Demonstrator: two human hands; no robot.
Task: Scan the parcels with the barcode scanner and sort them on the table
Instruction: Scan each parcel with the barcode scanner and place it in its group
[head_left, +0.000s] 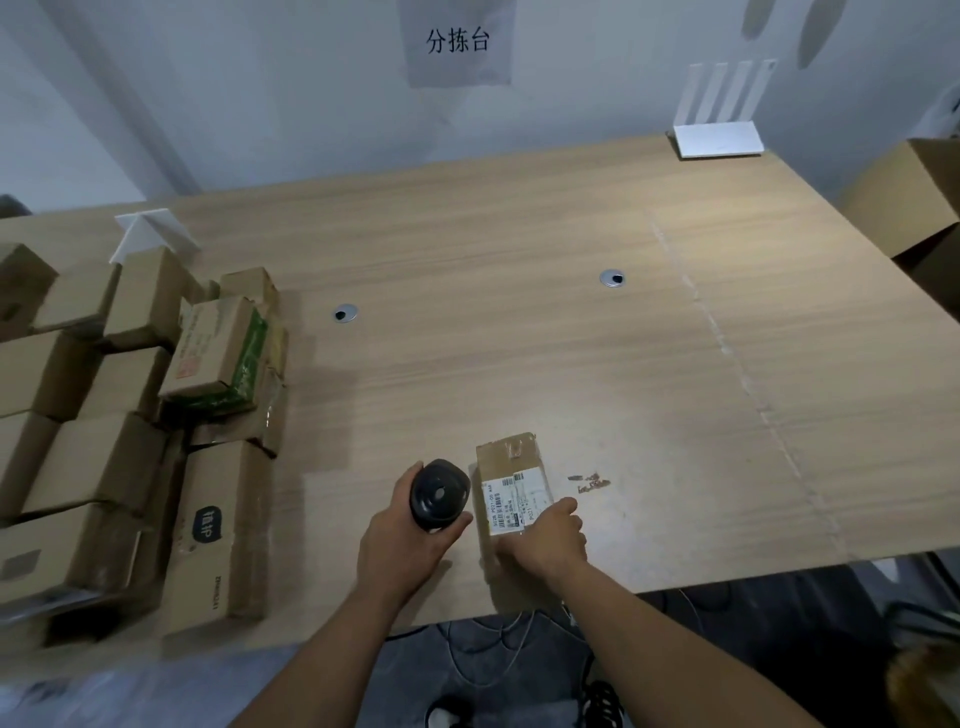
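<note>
A small brown cardboard parcel (511, 470) with a white barcode label lies near the front edge of the wooden table (545, 332). My right hand (550, 535) holds the parcel at its near end, fingers curled over the label's edge. My left hand (400, 540) grips a black barcode scanner (439, 493) just left of the parcel, its head pointing up and away from me. A pile of several cardboard parcels (119, 415) fills the table's left side.
A white router (719, 137) with antennas stands at the back right. A white sign holder (148, 234) stands behind the pile. Two cable grommets (344, 313) sit in the tabletop. A large open carton (919, 208) stands beyond the right edge. Cables lie on the floor below.
</note>
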